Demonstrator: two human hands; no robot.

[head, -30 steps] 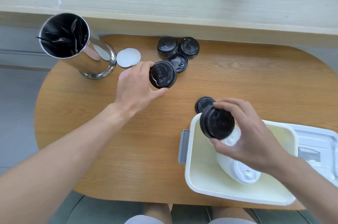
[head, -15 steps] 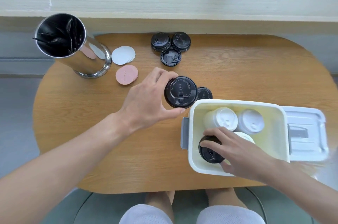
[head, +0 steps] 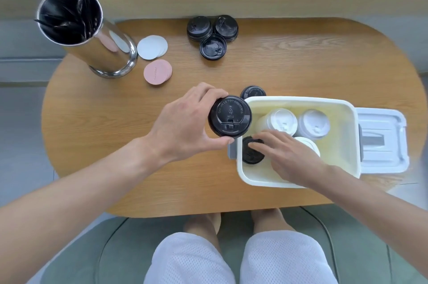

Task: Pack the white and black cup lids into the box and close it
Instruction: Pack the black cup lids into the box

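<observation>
Your left hand [head: 183, 126] has carried its black lid stack [head: 229, 117], fingers clamped round it, to the box [head: 298, 100] rim. Your right hand [head: 289, 156] has let go; straight fingers rest on the black stack inside [head: 251, 156].

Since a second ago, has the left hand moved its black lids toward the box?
Yes. The left hand carried its black lids from beside the far black lid cluster to the box rim.

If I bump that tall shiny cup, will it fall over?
Probably it tips easily: the steel cup is tall and narrow, with black utensils poking up inside. Its flared base may steady it a little. Tipped over, it would likely roll.
</observation>
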